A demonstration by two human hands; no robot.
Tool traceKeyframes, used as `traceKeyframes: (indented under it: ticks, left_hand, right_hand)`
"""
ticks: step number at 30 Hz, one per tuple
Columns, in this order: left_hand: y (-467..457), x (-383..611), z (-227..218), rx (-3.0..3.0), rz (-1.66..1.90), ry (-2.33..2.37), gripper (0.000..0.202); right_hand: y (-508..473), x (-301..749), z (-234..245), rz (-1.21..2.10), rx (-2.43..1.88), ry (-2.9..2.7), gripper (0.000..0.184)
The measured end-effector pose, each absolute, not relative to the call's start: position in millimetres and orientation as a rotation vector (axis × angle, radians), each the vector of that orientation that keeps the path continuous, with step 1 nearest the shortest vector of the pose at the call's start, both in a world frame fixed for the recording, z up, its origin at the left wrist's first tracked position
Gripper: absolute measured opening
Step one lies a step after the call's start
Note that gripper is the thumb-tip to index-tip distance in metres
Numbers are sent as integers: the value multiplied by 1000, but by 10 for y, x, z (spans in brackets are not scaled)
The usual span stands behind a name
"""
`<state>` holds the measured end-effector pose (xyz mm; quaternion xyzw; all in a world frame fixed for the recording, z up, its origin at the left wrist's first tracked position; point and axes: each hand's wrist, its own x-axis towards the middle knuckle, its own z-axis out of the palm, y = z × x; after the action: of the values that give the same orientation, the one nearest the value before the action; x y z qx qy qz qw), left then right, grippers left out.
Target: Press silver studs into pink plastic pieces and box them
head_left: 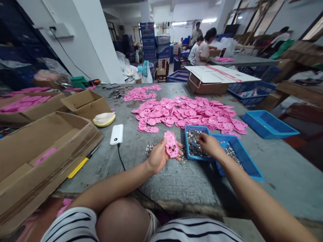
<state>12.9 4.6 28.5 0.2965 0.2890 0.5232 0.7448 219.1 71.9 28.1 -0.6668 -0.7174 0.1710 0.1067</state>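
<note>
In my left hand (157,157) is a flat pink plastic piece (172,145) with small holes, gripped between thumb and fingers above the table. My right hand (209,144) reaches into a blue tray (186,143) of small shiny metal parts (193,138). Its fingertips are pinched together over the parts, and whatever they hold is too small to make out. Beside that tray is a second blue tray (253,168), also with metal parts, partly hidden under my right forearm. More loose metal parts (150,148) lie on the table around my left hand.
A wide heap of pink pieces (186,111) spreads behind the trays. A white power bank (116,134) with a cable, a yellow-handled screwdriver (80,167) and cardboard boxes (85,104) are on the left. Another blue tray (271,124) stands right. Several people sit or stand farther back.
</note>
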Motion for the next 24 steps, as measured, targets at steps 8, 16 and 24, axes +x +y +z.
traceKeyframes:
  ticks: [8,16,24]
  left_hand:
    - [36,135,290,638,1133,625,46]
    - [23,118,362,568,1275,609,41]
    - [-29,73,341,602,1283,463,68]
  right_hand:
    - [466,1854,444,1354,-1170,-1424,42]
    - [205,1614,574,1586,-986,-1278,43]
    - [215,1603,505,1043,-1053,-1496,25]
